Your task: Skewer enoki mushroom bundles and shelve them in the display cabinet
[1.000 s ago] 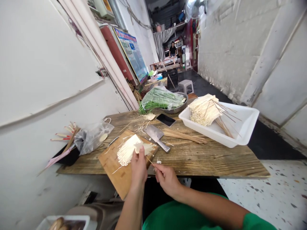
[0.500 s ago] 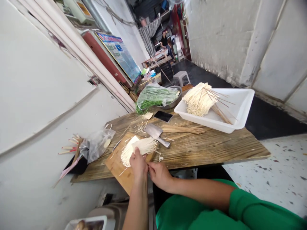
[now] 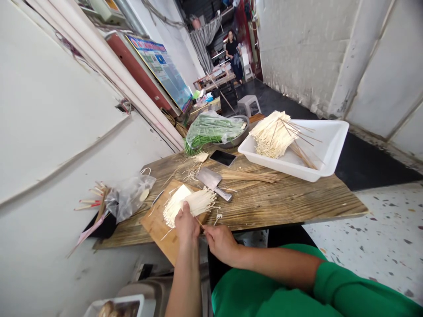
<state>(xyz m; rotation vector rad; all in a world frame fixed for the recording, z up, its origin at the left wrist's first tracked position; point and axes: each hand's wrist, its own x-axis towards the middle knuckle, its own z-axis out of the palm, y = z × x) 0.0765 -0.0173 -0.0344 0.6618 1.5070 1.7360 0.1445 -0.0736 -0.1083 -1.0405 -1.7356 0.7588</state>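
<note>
My left hand (image 3: 187,224) is closed on a flat bunch of enoki mushrooms (image 3: 201,200), whose caps fan out to the right. In my right hand (image 3: 220,241) a thin wooden skewer (image 3: 199,222) is pinched, its far end meeting the base of the bunch by my left fingers. Whether the tip is inside the mushrooms I cannot tell. More enoki (image 3: 172,210) lie beneath on the wooden cutting board (image 3: 169,247). A cleaver (image 3: 211,179) rests just beyond the board, its handle toward me.
Loose skewers (image 3: 249,176) and a phone (image 3: 223,157) lie on the table. A white tray (image 3: 325,149) holds skewered enoki (image 3: 273,134). Bagged green vegetables (image 3: 214,130) sit in a metal bowl. A plastic bag (image 3: 130,196) is at left. Far back stands a person (image 3: 233,55).
My right hand has drawn slightly back from my left, so more of the skewer shows between them. The person at the back has gone from sitting to standing.
</note>
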